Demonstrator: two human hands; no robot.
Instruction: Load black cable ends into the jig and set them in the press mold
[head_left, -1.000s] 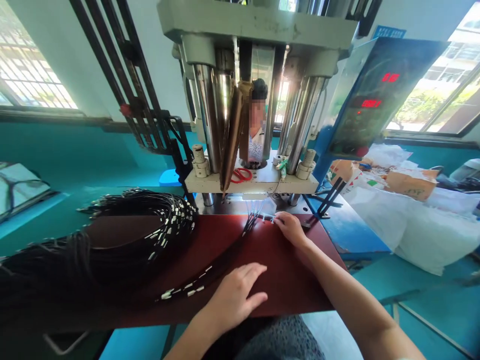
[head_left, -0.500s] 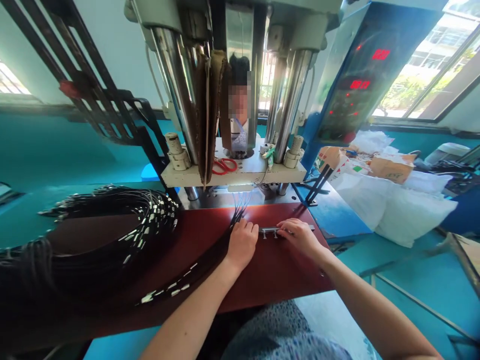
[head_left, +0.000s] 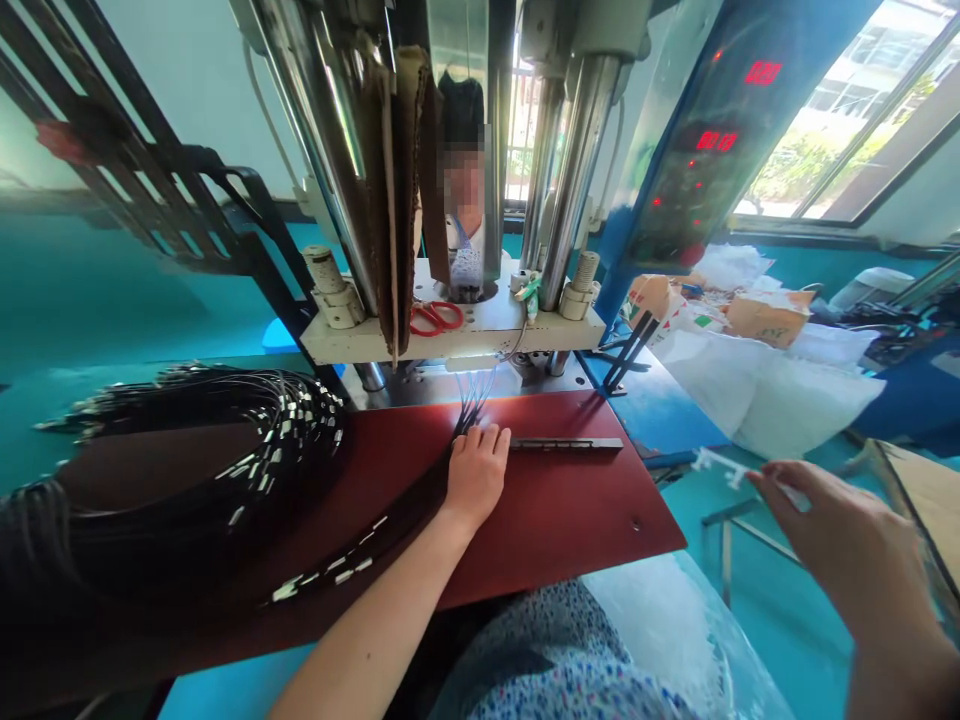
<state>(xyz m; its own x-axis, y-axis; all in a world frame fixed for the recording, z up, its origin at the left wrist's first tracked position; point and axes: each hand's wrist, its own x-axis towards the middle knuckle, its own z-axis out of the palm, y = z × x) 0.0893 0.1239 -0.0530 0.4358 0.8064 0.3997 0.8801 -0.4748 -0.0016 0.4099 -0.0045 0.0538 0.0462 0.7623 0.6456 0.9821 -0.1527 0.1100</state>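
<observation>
Right hand (head_left: 836, 545) displaced outward from the metal bar (head_left: 577, 445) since the earlier frame; its fingers are closed on a white branched piece (head_left: 724, 467), held past the counter's (head_left: 600, 515) right edge. Separation of piece from bar therefore appears complete. Left hand (head_left: 478, 478), at much the same place as before, covers the bar's left end beside the black cables (head_left: 409, 515); whether it grips or merely presses cannot be told. Beyond: the press plate (head_left: 352, 345); to the left, a cable coil (head_left: 289, 415).
</observation>
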